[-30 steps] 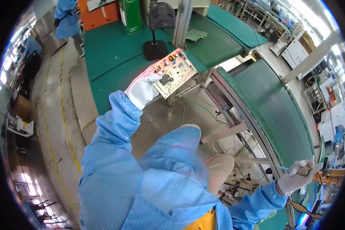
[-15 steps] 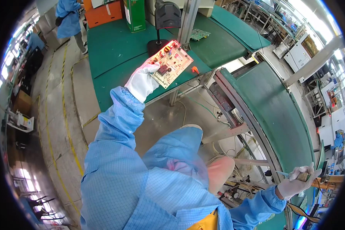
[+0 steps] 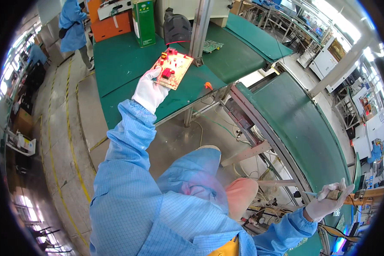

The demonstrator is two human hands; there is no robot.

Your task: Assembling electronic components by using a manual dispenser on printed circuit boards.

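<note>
My left hand (image 3: 149, 90), in a white glove, grips a circuit board (image 3: 177, 73) by its near left corner. The board is tilted just in front of a black scanner on a stand (image 3: 177, 29), and bright red light falls on its components. Far to the right, my gloved right hand (image 3: 326, 204) is closed around a thin pale stick (image 3: 310, 193) that points left. A small brownish lump (image 3: 334, 195) shows at its fingers; whether it belongs to the stick I cannot tell.
Beyond the board are a green can (image 3: 144, 23) and an orange box (image 3: 111, 28) on the green table (image 3: 115, 64). A second circuit board (image 3: 212, 46) lies farther back. A green conveyor belt (image 3: 298, 115) curves along my right. Another person (image 3: 74, 26) stands at far left.
My left hand has carried the circuit board up toward the scanner and tilted it, and the red light now covers more of it. My right hand has barely moved.
</note>
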